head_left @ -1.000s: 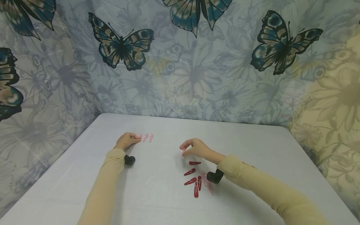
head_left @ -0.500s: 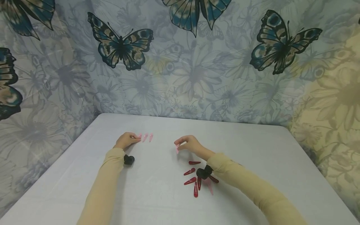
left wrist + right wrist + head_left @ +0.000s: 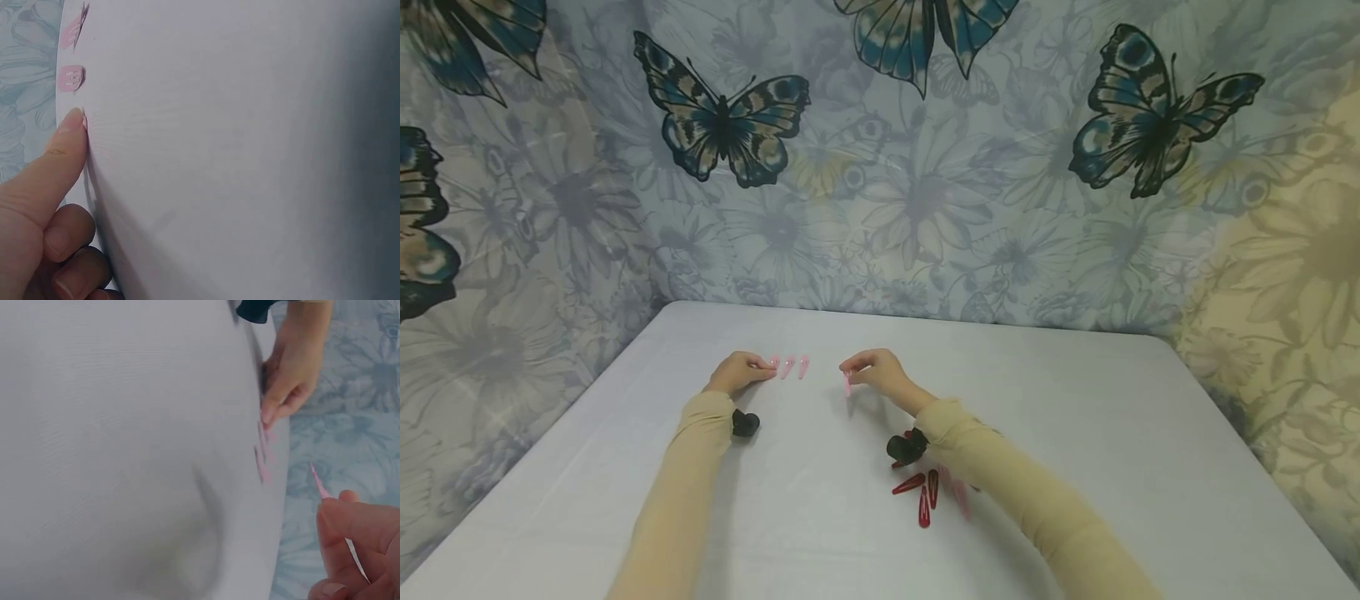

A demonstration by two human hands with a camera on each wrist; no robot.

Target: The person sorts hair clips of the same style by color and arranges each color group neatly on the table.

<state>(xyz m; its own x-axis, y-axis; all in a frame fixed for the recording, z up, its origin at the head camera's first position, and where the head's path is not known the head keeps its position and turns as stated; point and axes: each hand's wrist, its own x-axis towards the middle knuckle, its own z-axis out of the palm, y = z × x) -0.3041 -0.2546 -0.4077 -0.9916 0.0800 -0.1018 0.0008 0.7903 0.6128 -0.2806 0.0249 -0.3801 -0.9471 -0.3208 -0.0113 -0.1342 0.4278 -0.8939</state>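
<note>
A row of three pink snap hair clips lies near the table's far left part. My left hand point(image 3: 737, 372) holds the leftmost clip point(image 3: 773, 362) at its edge, thumb against it; the fingers partly cover this clip. Just right of it are the middle clip point(image 3: 787, 367) and the right-hand clip point(image 3: 803, 367). My right hand point(image 3: 883, 377) pinches another pink hair clip point(image 3: 847, 384) between thumb and fingers, above the table and right of the row. In the right wrist view the tip of this held clip point(image 3: 319, 482) points away from the fingers.
Several red hair clips point(image 3: 924, 507) lie loose on the white table point(image 3: 790, 517), nearer the person. Pink clips point(image 3: 961, 496) lie beside them, partly under the right sleeve point(image 3: 1015, 492). A wrist camera point(image 3: 906, 447) hides part of the pile. A butterfly-patterned wall covering point(image 3: 925, 208) stands behind.
My right hand has moved left and slightly away from the person, carrying the pink hair clip toward the row. My left hand stays at the leftmost clip.
</note>
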